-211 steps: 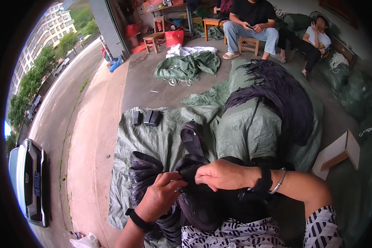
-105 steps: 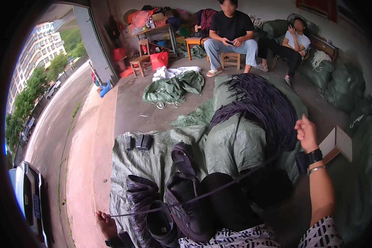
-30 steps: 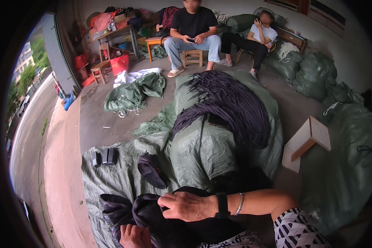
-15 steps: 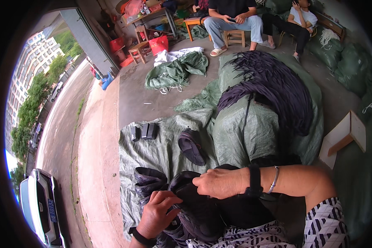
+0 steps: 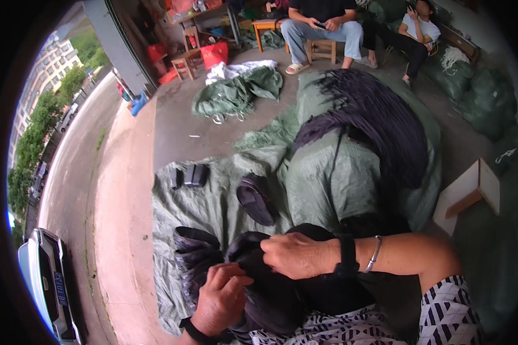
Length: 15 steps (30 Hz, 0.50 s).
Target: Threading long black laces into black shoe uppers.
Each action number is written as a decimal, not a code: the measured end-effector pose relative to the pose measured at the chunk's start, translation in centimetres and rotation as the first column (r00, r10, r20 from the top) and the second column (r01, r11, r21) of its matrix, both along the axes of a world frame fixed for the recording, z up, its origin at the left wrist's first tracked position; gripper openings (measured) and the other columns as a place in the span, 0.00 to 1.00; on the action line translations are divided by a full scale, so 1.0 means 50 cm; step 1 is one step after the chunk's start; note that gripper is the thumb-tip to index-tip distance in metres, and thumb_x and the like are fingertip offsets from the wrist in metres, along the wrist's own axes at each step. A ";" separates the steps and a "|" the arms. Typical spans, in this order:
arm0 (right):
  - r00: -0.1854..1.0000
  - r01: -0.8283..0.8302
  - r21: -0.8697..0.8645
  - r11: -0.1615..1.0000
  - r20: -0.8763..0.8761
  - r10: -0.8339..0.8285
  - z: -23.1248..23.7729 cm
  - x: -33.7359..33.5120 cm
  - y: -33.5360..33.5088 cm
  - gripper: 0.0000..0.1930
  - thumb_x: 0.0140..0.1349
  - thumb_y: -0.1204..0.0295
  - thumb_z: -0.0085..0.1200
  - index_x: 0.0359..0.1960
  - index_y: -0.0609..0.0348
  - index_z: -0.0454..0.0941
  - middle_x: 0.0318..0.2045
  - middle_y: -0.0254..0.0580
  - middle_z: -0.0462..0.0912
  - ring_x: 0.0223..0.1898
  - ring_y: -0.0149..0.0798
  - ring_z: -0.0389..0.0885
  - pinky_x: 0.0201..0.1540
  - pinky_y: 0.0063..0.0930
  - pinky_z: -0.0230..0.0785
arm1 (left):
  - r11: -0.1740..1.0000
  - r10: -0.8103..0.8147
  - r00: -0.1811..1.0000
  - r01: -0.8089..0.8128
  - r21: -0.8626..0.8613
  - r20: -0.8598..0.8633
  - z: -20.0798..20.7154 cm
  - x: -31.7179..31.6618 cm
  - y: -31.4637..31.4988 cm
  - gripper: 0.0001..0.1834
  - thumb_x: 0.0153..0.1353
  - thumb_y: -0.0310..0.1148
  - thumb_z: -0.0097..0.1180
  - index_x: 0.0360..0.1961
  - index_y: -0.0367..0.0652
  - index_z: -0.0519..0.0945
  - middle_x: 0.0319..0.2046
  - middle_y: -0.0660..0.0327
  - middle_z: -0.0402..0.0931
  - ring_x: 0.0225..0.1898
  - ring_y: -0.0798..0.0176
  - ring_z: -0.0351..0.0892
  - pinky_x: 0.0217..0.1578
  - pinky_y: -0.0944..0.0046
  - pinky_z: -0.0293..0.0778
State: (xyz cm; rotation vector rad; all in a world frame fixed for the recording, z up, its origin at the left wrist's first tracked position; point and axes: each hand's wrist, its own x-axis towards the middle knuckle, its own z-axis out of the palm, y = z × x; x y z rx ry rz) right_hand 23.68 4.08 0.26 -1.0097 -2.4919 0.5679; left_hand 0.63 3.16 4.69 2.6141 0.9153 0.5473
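A dark shoe upper [image 5: 273, 296] rests on my lap with its opening upward. My right hand [image 5: 299, 256] pinches its collar edge from the right, wearing a black wrist strap and a silver bangle. On the left side of the opening, my left hand [image 5: 221, 294] has its fingers curled against the upper; the fingertips are partly hidden. Beside it, left of my lap, stands a nested stack of dark shoe uppers [image 5: 194, 253]. Farther out, a single dark shoe upper [image 5: 256, 199] lies on the green woven sheet [image 5: 218, 201].
Small black blocks [image 5: 196, 175] lie on the sheet. Ahead, a big bundle of dark strips [image 5: 380, 123] drapes over a green sack [image 5: 336, 178]. An open wooden box [image 5: 472, 190] stands at right. Two people sit at the back; parked cars show outside at left.
The whole view has shifted slightly, so most things sit a little farther left. Both hands stay at the shoe upper's opening, and its collar looks more folded together.
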 end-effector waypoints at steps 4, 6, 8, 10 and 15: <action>0.946 0.080 -0.275 0.958 -0.281 -0.160 0.012 -0.015 0.000 0.09 0.59 0.70 0.56 0.29 0.63 0.73 0.30 0.45 0.71 0.35 0.47 0.76 0.37 0.36 0.69 | 0.996 0.092 0.995 -0.092 0.009 -0.021 0.002 0.018 -0.034 0.25 0.36 0.29 0.67 0.42 0.57 0.83 0.47 0.58 0.71 0.53 0.47 0.67 0.49 0.50 0.72; 0.812 0.027 -0.346 0.938 -0.539 -0.222 -0.002 0.009 0.044 0.11 0.65 0.65 0.52 0.34 0.62 0.74 0.33 0.38 0.75 0.35 0.35 0.77 0.41 0.29 0.69 | 0.995 0.097 0.994 -0.096 0.021 -0.046 -0.028 0.043 -0.035 0.26 0.35 0.30 0.70 0.41 0.57 0.84 0.56 0.55 0.67 0.55 0.45 0.64 0.53 0.50 0.67; 0.529 -0.268 -0.688 0.674 -0.690 -0.493 0.049 0.027 0.049 0.13 0.68 0.63 0.48 0.39 0.62 0.73 0.38 0.38 0.77 0.37 0.31 0.78 0.43 0.27 0.70 | 0.988 0.142 0.990 -0.140 0.066 -0.019 -0.043 0.052 -0.043 0.23 0.36 0.31 0.70 0.40 0.56 0.84 0.56 0.55 0.67 0.56 0.46 0.63 0.54 0.50 0.67; 0.378 -0.469 -0.691 0.549 -0.719 -0.583 0.070 0.027 0.045 0.12 0.70 0.63 0.45 0.41 0.61 0.71 0.38 0.43 0.78 0.32 0.29 0.78 0.40 0.24 0.70 | 0.975 0.208 0.978 -0.207 0.079 -0.012 -0.042 0.064 -0.046 0.21 0.36 0.30 0.70 0.37 0.55 0.85 0.57 0.56 0.67 0.56 0.46 0.63 0.54 0.51 0.66; 0.419 -0.433 -0.686 0.585 -0.728 -0.543 0.066 0.016 0.041 0.11 0.68 0.64 0.46 0.34 0.59 0.70 0.25 0.39 0.78 0.20 0.26 0.73 0.26 0.19 0.67 | 0.955 0.283 0.946 -0.294 0.049 0.160 -0.061 0.087 -0.058 0.14 0.33 0.25 0.71 0.26 0.51 0.84 0.55 0.57 0.69 0.56 0.48 0.63 0.56 0.52 0.63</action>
